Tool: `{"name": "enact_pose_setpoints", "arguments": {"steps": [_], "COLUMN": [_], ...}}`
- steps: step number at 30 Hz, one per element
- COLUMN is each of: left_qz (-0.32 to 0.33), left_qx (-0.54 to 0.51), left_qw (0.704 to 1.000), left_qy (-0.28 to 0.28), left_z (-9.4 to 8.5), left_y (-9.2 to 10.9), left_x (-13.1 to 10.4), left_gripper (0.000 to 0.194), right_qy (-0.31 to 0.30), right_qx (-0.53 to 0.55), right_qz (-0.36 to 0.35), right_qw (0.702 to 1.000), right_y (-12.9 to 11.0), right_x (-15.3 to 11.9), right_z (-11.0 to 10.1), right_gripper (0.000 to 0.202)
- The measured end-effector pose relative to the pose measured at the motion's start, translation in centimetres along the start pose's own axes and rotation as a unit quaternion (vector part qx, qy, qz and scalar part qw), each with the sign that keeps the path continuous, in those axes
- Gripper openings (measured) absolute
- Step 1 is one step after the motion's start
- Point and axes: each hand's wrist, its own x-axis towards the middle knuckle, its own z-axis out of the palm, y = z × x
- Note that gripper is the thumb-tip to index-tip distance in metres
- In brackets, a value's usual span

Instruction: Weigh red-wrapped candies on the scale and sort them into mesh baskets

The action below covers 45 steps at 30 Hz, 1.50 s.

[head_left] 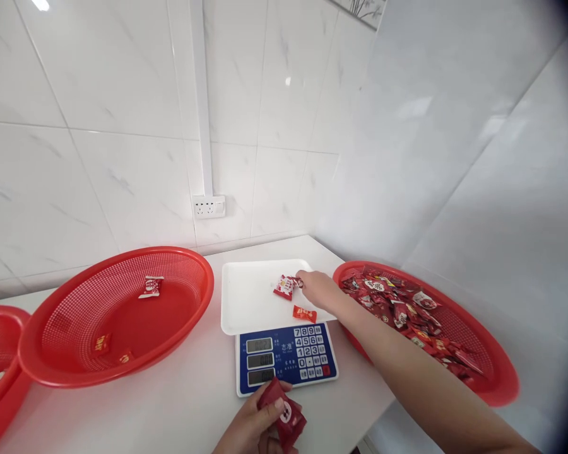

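Note:
My left hand (258, 419) is closed around a dark red wrapped packet (291, 424) with a round white mark, held just in front of the scale's keypad panel (286, 353). Over the white weighing tray (246, 296), the fingers of my right hand (315, 289) pinch the end of a small red wrapped candy (298, 282). Right beside those fingers, a red-and-white candy packet (283, 287) lies on the tray. Nearer the tray's front edge rests an orange-red candy packet (305, 314). The scale's small displays are lit too faintly to read with certainty.
At the right, a red basket (504, 384) holds many red wrapped candies (402, 309). A wide red basket (42, 372) on the left contains a few packets, with another red basket (9, 310) partly cut off beside it. Tiled walls and a power socket (209, 207) stand behind the table.

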Motion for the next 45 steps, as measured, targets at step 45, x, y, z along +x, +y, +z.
{"name": "enact_pose_setpoints", "arguments": {"steps": [45], "left_qz": [-0.006], "left_qx": [0.074], "left_qw": [0.997], "left_qy": [0.023], "left_z": [0.1], "left_y": [-0.3], "left_x": [0.1], "left_gripper": [0.061], "right_qy": [-0.106], "right_qx": [0.146], "right_qz": [-0.170], "right_qw": [0.969], "right_y": [-7.0], "right_x": [2.2], "right_z": [-4.7], "right_gripper": [0.056]}}
